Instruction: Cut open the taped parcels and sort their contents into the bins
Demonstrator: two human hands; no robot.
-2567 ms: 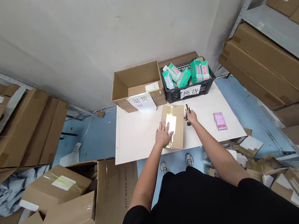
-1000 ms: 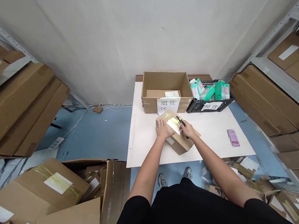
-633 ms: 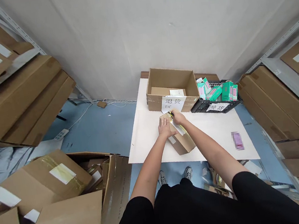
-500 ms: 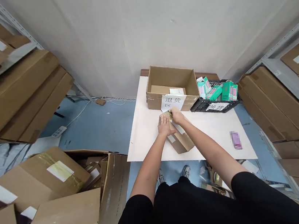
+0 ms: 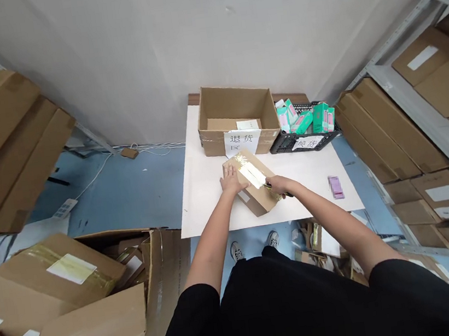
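A taped cardboard box (image 5: 249, 200) with a white label on top lies at a slant on the white table (image 5: 205, 192). My left hand (image 5: 231, 182) rests on its left side and top edge with the fingers spread. Closed around a dark box cutter (image 5: 269, 185), my right hand (image 5: 281, 185) is at the box's right edge, close to the near end of the label. Its blade cannot be made out. Shiny tape (image 5: 241, 158) shows at the far end of the box.
Behind stands an open carton (image 5: 211, 143) with a paper sign. Beside it, a black crate (image 5: 275, 147) holds several green-and-pink boxes. A blurred purple item (image 5: 335, 187) lies at the table's right. Left is a big carton (image 5: 171, 268) full of parcels; shelves (image 5: 398, 106) flank the table.
My right hand has moved from the far end of the box to its near right side with the cutter. The left hand stays on the box. The view has shifted slightly.
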